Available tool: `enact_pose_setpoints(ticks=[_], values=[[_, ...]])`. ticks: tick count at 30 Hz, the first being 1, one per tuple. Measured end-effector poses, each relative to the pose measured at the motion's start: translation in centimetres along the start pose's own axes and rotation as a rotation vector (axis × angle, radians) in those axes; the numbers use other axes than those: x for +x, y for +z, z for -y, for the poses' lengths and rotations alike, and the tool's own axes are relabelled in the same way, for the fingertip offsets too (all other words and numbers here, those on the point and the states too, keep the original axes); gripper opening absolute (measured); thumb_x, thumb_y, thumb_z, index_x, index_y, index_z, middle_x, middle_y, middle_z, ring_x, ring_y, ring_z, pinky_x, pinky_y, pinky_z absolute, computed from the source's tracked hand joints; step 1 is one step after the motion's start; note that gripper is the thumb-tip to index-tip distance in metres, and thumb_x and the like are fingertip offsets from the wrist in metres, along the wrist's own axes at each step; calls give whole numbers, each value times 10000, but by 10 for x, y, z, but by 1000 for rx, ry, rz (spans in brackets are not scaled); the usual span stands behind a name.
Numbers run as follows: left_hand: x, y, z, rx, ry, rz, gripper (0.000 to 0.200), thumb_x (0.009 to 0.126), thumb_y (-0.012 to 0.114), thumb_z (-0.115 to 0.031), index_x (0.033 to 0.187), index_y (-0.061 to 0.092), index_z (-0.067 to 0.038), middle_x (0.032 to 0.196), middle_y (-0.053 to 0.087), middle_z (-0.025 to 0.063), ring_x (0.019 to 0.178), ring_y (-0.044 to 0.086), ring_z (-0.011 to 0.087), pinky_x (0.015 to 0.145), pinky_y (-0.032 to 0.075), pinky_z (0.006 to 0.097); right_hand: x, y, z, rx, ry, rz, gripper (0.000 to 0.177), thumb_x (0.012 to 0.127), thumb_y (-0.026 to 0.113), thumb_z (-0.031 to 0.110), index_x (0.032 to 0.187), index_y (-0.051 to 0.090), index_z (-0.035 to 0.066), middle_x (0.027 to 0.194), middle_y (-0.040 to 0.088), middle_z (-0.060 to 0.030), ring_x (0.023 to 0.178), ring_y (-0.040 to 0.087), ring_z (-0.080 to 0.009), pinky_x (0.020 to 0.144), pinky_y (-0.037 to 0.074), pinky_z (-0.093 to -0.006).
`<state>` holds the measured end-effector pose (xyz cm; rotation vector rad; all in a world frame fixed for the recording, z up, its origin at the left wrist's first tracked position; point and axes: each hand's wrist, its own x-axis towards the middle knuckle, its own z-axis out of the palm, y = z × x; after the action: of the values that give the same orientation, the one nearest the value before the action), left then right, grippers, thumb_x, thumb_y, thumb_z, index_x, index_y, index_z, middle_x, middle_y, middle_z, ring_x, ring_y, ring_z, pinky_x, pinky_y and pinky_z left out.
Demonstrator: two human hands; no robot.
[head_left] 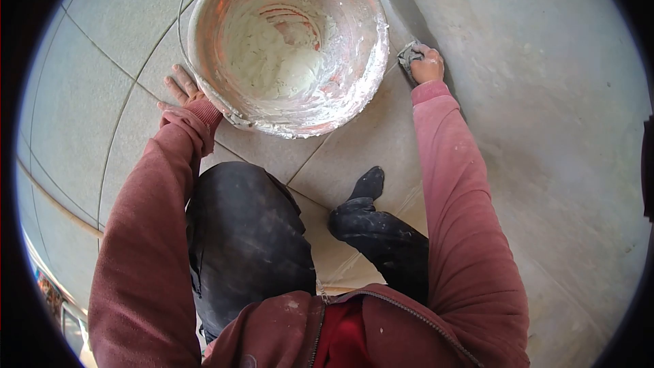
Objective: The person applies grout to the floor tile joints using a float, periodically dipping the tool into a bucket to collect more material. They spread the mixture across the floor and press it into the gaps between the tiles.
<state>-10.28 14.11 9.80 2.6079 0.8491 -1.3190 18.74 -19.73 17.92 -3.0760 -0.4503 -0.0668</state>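
My right hand [428,65] is closed around a small grey sponge or rag [407,54], pressed to the tiled floor where it meets the wall. My left hand [178,88] lies flat on a floor tile with fingers spread, just left of an orange bucket [211,0] smeared inside with white grout or plaster. The bucket stands between my two hands. Both arms wear dusty red sleeves.
Large pale grey floor tiles [102,54] with thin dark joints fill the left side. A rough grey wall [545,95] rises on the right. My dark-trousered knees and one foot [368,184] are below the bucket. A thin wire bucket handle [182,7] rests on the tile.
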Motion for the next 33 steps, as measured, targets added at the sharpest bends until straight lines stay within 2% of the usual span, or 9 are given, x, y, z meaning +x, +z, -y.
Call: enact_pose_setpoints(ticks=[2, 4, 9, 12, 19, 21, 23, 25, 33], values=[[-4, -7, 0, 14, 3, 11, 752, 777, 337, -643, 1399, 167, -257, 1455, -5, 137, 1277, -138, 486, 816, -51, 793, 12, -18, -2, 36, 70, 267, 313, 656, 542, 76, 934, 679, 123, 969, 625, -177, 939, 588, -310, 856, 441, -343], [-8, -15, -6, 2, 7, 7, 867, 703, 390, -735, 1405, 121, -303, 1445, -119, 199, 1283, -160, 474, 809, -16, 788, 16, -31, -1, 59, 104, 281, 316, 651, 543, 68, 930, 681, 124, 983, 618, -174, 955, 577, -312, 868, 432, -346], [16, 18, -3, -5, -40, -68, 878, 695, 383, -751, 1404, 117, -307, 1445, -116, 200, 1284, -159, 471, 812, -28, 784, -3, 0, -4, 15, 52, 147, 340, 663, 537, 71, 944, 685, 190, 1063, 576, -126, 1043, 519, -296, 901, 408, -387], [8, 11, -8, -21, -55, -94, 880, 693, 372, -759, 1404, 120, -306, 1452, -93, 191, 1286, -159, 468, 805, -25, 787, -1, -26, -8, -123, -27, 374, 354, 662, 524, 49, 953, 682, 176, 1048, 575, -142, 1042, 518, -296, 895, 410, -387], [-14, -19, -3, -23, -12, -39, 894, 700, 371, -747, 1411, 117, -267, 1446, -100, 206, 1272, -173, 487, 802, -19, 791, -16, -10, -6, 45, -111, 136, 350, 667, 514, 41, 969, 673, 120, 966, 610, -184, 943, 566, -312, 849, 433, -353], [-14, -14, -3, -67, -14, -103, 930, 697, 375, -748, 1414, 113, -217, 1442, -102, 215, 1272, -168, 489, 804, -7, 792, -4, -32, -18, 11, -8, 394, 333, 657, 540, 66, 949, 682, 137, 943, 617, -211, 900, 584, -339, 843, 444, -364], [-16, -18, -5, -83, -22, -101, 925, 709, 369, -739, 1414, 111, -199, 1443, -102, 212, 1273, -165, 488, 808, -7, 790, 4, -35, -17, 144, 33, 318, 321, 665, 526, 66, 940, 684, 117, 916, 628, -210, 869, 607, -320, 818, 457, -349], [-20, -21, -2, -76, -46, -87, 919, 721, 363, -729, 1414, 109, -182, 1445, -102, 208, 1274, -162, 487, 812, -7, 789, 17, -28, -11, 490, 368, 270, 381, 671, 440, 5, 978, 660, 51, 919, 649, -174, 858, 625, -253, 807, 453, -300], [-10, -7, -7, 63, -39, -163, 771, 803, 334, -615, 1413, 113, -198, 1449, -80, 195, 1272, -128, 502, 784, 39, 807, -2, -6, -10, 183, -5, 254, 352, 675, 450, 42, 945, 673, 74, 933, 632, -204, 916, 601, -303, 844, 434, -304]])
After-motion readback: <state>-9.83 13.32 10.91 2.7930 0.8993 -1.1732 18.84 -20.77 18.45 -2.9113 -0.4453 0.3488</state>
